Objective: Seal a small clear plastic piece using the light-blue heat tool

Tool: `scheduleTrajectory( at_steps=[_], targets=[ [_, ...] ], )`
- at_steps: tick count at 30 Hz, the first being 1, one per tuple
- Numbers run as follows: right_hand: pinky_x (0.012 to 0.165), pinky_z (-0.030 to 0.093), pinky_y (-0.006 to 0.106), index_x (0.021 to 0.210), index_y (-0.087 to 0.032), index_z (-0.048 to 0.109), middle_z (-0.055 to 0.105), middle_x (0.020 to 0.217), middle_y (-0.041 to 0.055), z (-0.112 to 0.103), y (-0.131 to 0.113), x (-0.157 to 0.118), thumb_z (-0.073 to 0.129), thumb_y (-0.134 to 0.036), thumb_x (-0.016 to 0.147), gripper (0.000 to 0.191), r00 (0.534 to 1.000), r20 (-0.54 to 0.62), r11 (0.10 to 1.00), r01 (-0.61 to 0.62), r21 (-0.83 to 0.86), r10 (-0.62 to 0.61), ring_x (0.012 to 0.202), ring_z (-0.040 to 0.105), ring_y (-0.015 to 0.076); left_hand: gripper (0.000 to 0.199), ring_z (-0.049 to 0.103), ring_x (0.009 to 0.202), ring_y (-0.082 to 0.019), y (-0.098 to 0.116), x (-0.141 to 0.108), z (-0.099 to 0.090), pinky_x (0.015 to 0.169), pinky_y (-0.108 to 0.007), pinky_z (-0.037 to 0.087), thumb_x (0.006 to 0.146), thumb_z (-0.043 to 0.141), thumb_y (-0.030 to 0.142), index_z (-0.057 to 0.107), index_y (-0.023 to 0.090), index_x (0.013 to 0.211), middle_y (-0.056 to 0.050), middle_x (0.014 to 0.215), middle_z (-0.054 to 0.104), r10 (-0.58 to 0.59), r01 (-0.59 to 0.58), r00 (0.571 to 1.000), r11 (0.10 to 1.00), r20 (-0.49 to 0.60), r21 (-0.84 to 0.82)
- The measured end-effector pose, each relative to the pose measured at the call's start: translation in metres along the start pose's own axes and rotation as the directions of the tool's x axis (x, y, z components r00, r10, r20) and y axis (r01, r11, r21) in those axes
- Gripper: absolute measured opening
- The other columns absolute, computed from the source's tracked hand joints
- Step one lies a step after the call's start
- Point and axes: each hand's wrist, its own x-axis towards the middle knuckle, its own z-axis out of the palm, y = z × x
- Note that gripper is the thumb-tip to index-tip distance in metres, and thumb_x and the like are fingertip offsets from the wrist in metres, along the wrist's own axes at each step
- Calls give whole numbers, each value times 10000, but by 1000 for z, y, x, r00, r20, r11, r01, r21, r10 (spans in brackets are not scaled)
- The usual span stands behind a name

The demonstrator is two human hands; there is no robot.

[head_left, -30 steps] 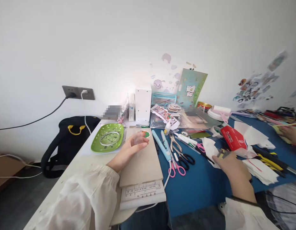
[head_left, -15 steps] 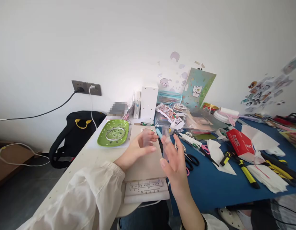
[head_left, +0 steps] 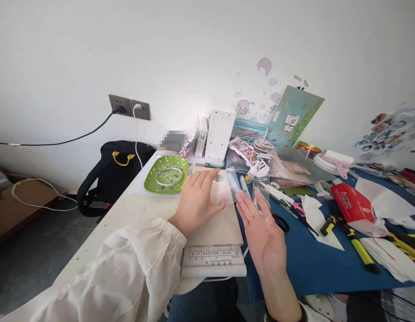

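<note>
My left hand (head_left: 198,203) is over a pale board (head_left: 214,228), thumb apart from the extended fingers. A clear plastic film (head_left: 224,190) with a small green mark spans its fingertips and thumb. To the right, my right hand (head_left: 264,232) is palm up with its fingers stretched out. Its fingertips are close to the film's right edge; I cannot tell whether they touch it. A light-blue stick-like thing (head_left: 245,184) shows just beyond them. Below the board lies a printed paper pad (head_left: 214,261).
Left of the board is a green plate (head_left: 151,181) with a clear ring (head_left: 168,176) on it. Scissors (head_left: 281,222), a small glue bottle (head_left: 252,173), a red packet (head_left: 351,203) and yellow-black cutters (head_left: 360,255) lie on the blue mat (head_left: 304,268). A white box (head_left: 220,134) stands behind.
My left hand has turned so that its back faces me more, and the film shows more plainly. My right hand has tilted flatter. The whole view has shifted a little.
</note>
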Motion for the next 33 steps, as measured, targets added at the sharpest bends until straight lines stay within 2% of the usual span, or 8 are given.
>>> scheduleTrajectory(
  at_steps=[4, 10, 15, 17, 19, 22, 28, 33],
  targets=[
    [1149, 161, 521, 1331, -265, 476, 579, 1330, 79, 1, 8, 0, 577, -455, 824, 551, 999, -46, 981, -13, 193, 22, 1332, 409, 271, 553, 575, 980, -282, 0, -1, 2, 845, -391, 387, 719, 661, 305, 473, 138, 1211, -102, 1069, 648, 38, -36, 999, 998, -39, 48],
    [1143, 160, 529, 1340, -253, 453, 548, 1362, 91, -3, 13, -1, 603, -436, 815, 576, 999, -27, 972, -36, 234, 44, 1334, 403, 282, 559, 573, 974, -293, 3, -2, 2, 841, -408, 384, 723, 664, 336, 479, 154, 1218, -111, 1087, 649, 33, -32, 999, 999, -30, 12],
    [1145, 138, 535, 1343, -244, 441, 536, 1372, 106, -2, 12, -3, 607, -455, 805, 602, 998, -29, 969, -38, 242, 47, 1344, 386, 285, 736, 560, 953, -283, 4, -4, 0, 867, -417, 379, 657, 740, 476, 476, 164, 1268, -129, 1120, 631, -33, 39, 999, 939, 24, -342],
    [1140, 152, 541, 1333, -243, 453, 541, 1366, 112, -2, 12, -4, 630, -461, 787, 614, 998, -30, 969, -41, 245, 50, 1331, 405, 296, 757, 561, 900, -255, 4, -6, 2, 826, -390, 401, 677, 691, 575, 488, 174, 1287, -133, 1121, 629, -69, 153, 986, 722, 150, -675],
    [1138, 164, 540, 1317, -247, 476, 560, 1345, 114, -2, 11, -4, 646, -469, 775, 610, 998, -43, 967, -42, 250, 54, 1313, 430, 302, 719, 563, 832, -233, 5, -7, 5, 754, -363, 411, 761, 525, 673, 540, 153, 1257, -148, 1085, 647, -20, 309, 947, 321, 320, -895],
    [1141, 161, 536, 1298, -257, 506, 574, 1328, 110, -2, 11, -5, 640, -491, 778, 586, 994, -75, 965, -56, 257, 77, 1312, 432, 303, 807, 555, 741, -214, 6, -7, 8, 687, -341, 389, 807, 288, 746, 627, 104, 1161, -179, 1014, 678, 106, 500, 866, -162, 488, -851],
    [1126, 192, 554, 1322, -250, 487, 565, 1332, 128, 0, 10, -7, 632, -508, 774, 623, 989, -108, 958, -69, 278, 103, 1309, 429, 326, 913, 567, 658, -193, 4, -3, 5, 624, -299, 375, 800, 215, 755, 656, 16, 1102, -225, 996, 696, 194, 636, 744, -500, 640, -588],
    [1105, 224, 573, 1341, -258, 469, 544, 1354, 134, 2, 8, -11, 646, -522, 753, 668, 984, -115, 949, -97, 301, 137, 1314, 416, 340, 931, 597, 633, -204, 1, -2, 5, 572, -292, 405, 812, 175, 719, 642, -31, 1106, -221, 975, 699, 261, 660, 698, -596, 667, -457]
  ],
)
